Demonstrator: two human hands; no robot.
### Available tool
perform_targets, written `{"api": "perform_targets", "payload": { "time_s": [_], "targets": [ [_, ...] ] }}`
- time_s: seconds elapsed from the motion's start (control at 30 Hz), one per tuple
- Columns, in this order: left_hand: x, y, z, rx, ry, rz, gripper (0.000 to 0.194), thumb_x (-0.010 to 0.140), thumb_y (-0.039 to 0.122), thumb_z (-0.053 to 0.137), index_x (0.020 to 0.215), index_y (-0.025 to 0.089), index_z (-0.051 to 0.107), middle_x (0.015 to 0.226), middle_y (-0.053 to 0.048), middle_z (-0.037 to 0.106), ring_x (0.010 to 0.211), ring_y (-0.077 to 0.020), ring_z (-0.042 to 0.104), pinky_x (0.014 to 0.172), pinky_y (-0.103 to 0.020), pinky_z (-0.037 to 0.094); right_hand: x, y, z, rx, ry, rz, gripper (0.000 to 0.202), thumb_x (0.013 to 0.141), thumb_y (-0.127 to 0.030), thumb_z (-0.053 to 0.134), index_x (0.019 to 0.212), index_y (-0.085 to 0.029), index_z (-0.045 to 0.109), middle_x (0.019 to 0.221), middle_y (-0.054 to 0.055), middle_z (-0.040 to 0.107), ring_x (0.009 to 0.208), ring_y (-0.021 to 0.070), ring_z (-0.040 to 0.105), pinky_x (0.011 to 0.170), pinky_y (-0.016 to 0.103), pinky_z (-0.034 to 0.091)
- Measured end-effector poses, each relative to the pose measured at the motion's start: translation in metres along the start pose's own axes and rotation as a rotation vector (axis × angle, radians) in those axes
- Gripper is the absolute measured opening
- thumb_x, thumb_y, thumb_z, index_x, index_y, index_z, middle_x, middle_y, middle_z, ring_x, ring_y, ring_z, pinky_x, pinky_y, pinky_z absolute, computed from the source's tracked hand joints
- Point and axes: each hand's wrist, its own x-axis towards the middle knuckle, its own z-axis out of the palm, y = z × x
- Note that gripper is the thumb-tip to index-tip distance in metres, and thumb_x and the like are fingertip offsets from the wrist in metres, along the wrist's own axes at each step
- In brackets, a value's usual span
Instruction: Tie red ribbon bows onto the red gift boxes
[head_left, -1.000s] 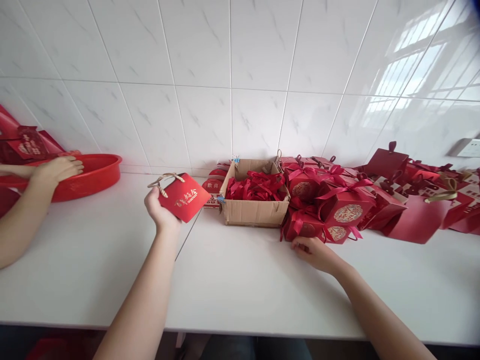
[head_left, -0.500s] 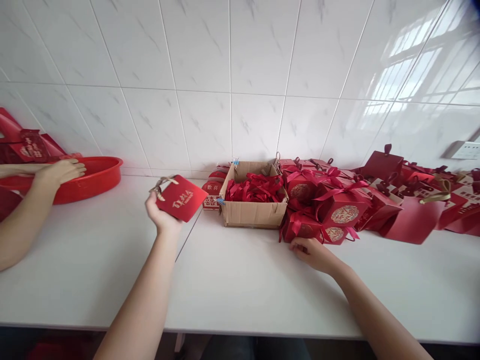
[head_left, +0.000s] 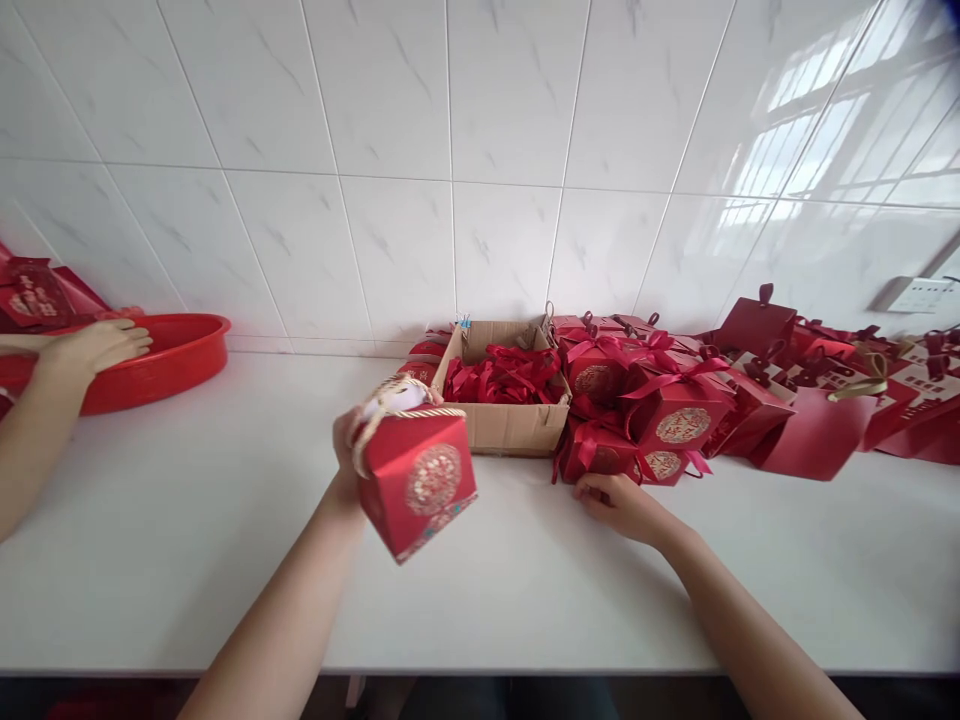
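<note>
My left hand (head_left: 346, 452) holds a small red gift bag (head_left: 420, 482) with a cream rope handle and a gold round emblem, lifted above the white counter (head_left: 187, 520) in front of the cardboard box. My right hand (head_left: 621, 503) rests on the counter, fingers curled, touching the lowest ribboned red gift box (head_left: 600, 448) in the pile.
A cardboard box (head_left: 504, 420) full of red ribbons stands against the wall. Several red gift boxes and bags (head_left: 817, 420) crowd the right side. At the far left another person's hand (head_left: 94, 345) rests on a red basin (head_left: 161, 355).
My left hand has swung the gift bag right and toward me, turning its emblem face to the camera and opening it out. My right hand has stayed put.
</note>
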Motion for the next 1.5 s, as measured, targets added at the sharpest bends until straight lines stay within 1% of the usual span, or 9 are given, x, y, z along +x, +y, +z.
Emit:
{"api": "perform_targets", "payload": {
  "time_s": [0.13,0.37,0.7,0.87,1.0,1.13,1.27,1.37,1.5],
  "targets": [
    [-0.012,0.002,0.016,-0.049,-0.169,-0.182,0.057,0.066,0.061,0.056,0.096,0.013,0.065,0.090,-0.015,0.065,0.088,-0.0353,0.064,0.067,-0.046,0.055,-0.001,-0.001,-0.001,0.004,0.000,-0.001,0.022,0.082,-0.023,0.043,0.089,-0.020,0.064,0.082,0.004,0.066,0.066,0.0162,0.055,0.058,0.027,0.040],
    [-0.019,0.003,0.027,0.006,-0.292,-0.090,0.055,0.068,0.061,0.055,0.102,0.018,0.055,0.101,-0.013,0.062,0.096,-0.0323,0.061,0.078,-0.044,0.052,0.000,0.001,0.000,-0.004,0.001,0.000,0.022,0.083,-0.023,0.043,0.089,-0.020,0.064,0.080,0.004,0.067,0.065,0.0164,0.056,0.058,0.027,0.040],
    [-0.060,-0.051,0.050,0.470,-0.420,-0.054,0.048,0.069,0.035,0.072,0.097,0.024,0.035,0.108,-0.005,0.048,0.088,-0.0181,0.055,0.076,-0.034,0.048,0.001,-0.002,-0.001,-0.002,-0.018,-0.014,0.021,0.083,-0.021,0.043,0.088,-0.018,0.064,0.081,0.004,0.067,0.070,0.0170,0.058,0.062,0.027,0.042],
    [-0.060,-0.061,0.044,0.578,-0.490,-0.038,0.036,0.074,0.031,0.066,0.101,0.021,0.045,0.116,-0.011,0.047,0.106,-0.0266,0.052,0.091,-0.045,0.044,-0.004,-0.029,-0.013,-0.004,-0.095,-0.069,0.022,0.083,-0.020,0.044,0.086,-0.019,0.066,0.081,0.004,0.067,0.069,0.0160,0.057,0.060,0.025,0.042],
    [-0.056,-0.063,0.036,0.619,-0.569,0.006,0.036,0.076,0.029,0.060,0.112,0.022,0.056,0.138,-0.013,0.037,0.131,-0.0348,0.035,0.107,-0.054,0.031,-0.009,-0.065,-0.044,-0.044,-0.175,-0.113,0.020,0.084,-0.025,0.047,0.085,-0.022,0.067,0.072,0.002,0.066,0.063,0.0153,0.056,0.057,0.025,0.040],
    [-0.059,-0.059,0.036,0.738,-0.664,0.130,0.042,0.084,0.020,0.048,0.124,0.028,0.056,0.150,-0.009,0.027,0.137,-0.0343,0.027,0.110,-0.058,0.027,-0.008,-0.101,-0.085,-0.161,-0.320,-0.185,0.021,0.083,-0.028,0.052,0.095,-0.025,0.070,0.080,0.003,0.068,0.064,0.0171,0.059,0.057,0.027,0.040],
    [-0.066,-0.046,0.042,0.879,-0.722,0.418,0.051,0.084,0.005,0.043,0.116,0.038,0.064,0.154,0.001,0.020,0.137,-0.0326,0.023,0.109,-0.059,0.029,-0.009,-0.128,-0.115,-0.056,-0.145,-0.218,0.028,0.088,-0.035,0.046,0.103,-0.028,0.068,0.071,0.001,0.066,0.058,0.0157,0.057,0.055,0.027,0.042],
    [-0.073,-0.039,0.047,0.919,-0.711,0.607,0.061,0.081,-0.004,0.039,0.100,0.045,0.070,0.153,0.009,0.023,0.136,-0.0299,0.024,0.106,-0.057,0.033,-0.009,-0.135,-0.119,-0.030,-0.061,-0.279,0.027,0.089,-0.033,0.044,0.100,-0.026,0.068,0.074,0.002,0.066,0.062,0.0154,0.058,0.056,0.025,0.042],
    [-0.075,-0.037,0.051,0.924,-0.620,0.630,0.042,0.075,0.000,0.048,0.100,0.030,0.064,0.142,-0.004,0.035,0.127,-0.0306,0.033,0.102,-0.053,0.036,0.004,-0.131,-0.105,-0.115,-0.223,-0.274,0.016,0.084,-0.027,0.052,0.085,-0.024,0.068,0.070,0.000,0.066,0.058,0.0136,0.056,0.052,0.024,0.038]
  ]
}}
